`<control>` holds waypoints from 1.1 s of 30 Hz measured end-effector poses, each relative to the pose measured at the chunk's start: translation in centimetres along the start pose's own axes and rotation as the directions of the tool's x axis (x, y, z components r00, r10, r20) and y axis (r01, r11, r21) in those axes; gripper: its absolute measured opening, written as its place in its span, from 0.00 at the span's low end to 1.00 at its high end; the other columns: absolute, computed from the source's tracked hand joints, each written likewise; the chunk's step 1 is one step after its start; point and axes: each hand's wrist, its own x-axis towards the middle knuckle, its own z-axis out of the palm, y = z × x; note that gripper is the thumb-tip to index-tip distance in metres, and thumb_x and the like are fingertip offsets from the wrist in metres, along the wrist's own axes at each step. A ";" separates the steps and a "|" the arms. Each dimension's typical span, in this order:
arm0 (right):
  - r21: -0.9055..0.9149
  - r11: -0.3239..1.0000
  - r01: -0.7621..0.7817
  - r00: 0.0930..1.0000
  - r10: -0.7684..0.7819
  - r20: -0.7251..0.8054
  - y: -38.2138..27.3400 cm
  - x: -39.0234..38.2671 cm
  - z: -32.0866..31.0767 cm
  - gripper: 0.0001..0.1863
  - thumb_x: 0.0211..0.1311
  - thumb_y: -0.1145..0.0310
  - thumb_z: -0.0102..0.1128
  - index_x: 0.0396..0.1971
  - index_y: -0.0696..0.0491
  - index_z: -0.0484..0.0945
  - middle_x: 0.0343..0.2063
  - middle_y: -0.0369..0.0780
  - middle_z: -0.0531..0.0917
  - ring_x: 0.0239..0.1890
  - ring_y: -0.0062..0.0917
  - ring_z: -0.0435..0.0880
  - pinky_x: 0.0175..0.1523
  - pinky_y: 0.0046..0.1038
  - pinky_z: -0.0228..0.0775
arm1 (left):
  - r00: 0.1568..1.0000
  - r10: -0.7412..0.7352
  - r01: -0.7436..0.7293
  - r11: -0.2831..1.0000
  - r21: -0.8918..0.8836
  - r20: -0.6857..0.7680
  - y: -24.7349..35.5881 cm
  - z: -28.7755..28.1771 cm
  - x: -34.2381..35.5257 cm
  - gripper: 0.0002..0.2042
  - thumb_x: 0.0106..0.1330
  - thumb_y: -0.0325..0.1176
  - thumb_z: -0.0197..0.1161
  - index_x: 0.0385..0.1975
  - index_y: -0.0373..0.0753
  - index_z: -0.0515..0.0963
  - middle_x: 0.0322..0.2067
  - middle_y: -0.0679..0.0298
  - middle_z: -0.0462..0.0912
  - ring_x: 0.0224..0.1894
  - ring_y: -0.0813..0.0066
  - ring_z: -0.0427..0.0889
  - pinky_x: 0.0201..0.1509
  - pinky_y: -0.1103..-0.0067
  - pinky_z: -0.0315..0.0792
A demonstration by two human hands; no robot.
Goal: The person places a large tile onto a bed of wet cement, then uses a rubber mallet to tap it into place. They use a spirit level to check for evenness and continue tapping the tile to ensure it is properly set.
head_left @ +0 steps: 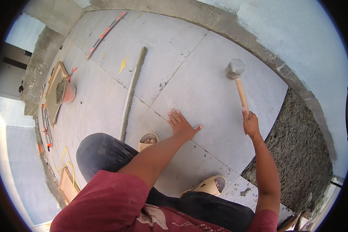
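Observation:
Large pale grey tiles (216, 100) cover much of the floor in front of me. My left hand (182, 124) lies flat on them, fingers spread over a joint. My right hand (250, 122) grips the wooden handle of a mallet (235, 69), whose grey head is at the upper right over the tile. Right of this tile is a bed of rough wet mortar (294, 147), with a pale wall (305, 46) beyond it.
A long straight bar (133, 92) lies left of my hands, a red level (106, 35) farther back. At the left stand a bucket (68, 92) of grey mix, wooden boards (69, 181) and small tools (48, 137). My sandaled feet (208, 186) are below my hands.

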 end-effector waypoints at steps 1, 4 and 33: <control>0.047 0.999 0.004 1.000 -0.003 -0.007 0.5 0.8 -1.8 0.32 0.72 0.39 0.47 0.23 0.54 0.70 0.13 0.35 0.70 0.13 0.17 0.70 0.16 0.24 0.64 | 1.000 -0.002 0.002 1.000 -0.006 0.026 0.6 -0.5 0.0 0.67 0.56 0.81 0.46 0.70 0.17 0.30 0.73 0.32 0.25 0.76 0.35 0.24 0.76 0.49 0.35; 0.263 0.962 0.073 0.997 -0.071 -0.019 -8.9 0.6 -5.2 0.31 0.72 0.38 0.49 0.23 0.54 0.70 0.12 0.34 0.68 0.12 0.16 0.69 0.16 0.22 0.62 | 0.993 -0.055 0.050 0.998 0.044 0.108 0.6 -2.5 0.5 0.68 0.55 0.81 0.49 0.71 0.19 0.32 0.74 0.34 0.26 0.76 0.34 0.25 0.75 0.46 0.39; 0.236 0.968 0.088 0.992 -0.064 -0.107 -7.2 7.2 -5.4 0.32 0.73 0.40 0.46 0.26 0.57 0.68 0.14 0.38 0.69 0.16 0.23 0.72 0.23 0.28 0.66 | 0.953 0.250 -0.292 0.906 0.306 0.169 13.3 -9.8 4.5 0.73 0.43 0.77 0.67 0.75 0.40 0.25 0.74 0.38 0.22 0.74 0.25 0.30 0.65 0.41 0.62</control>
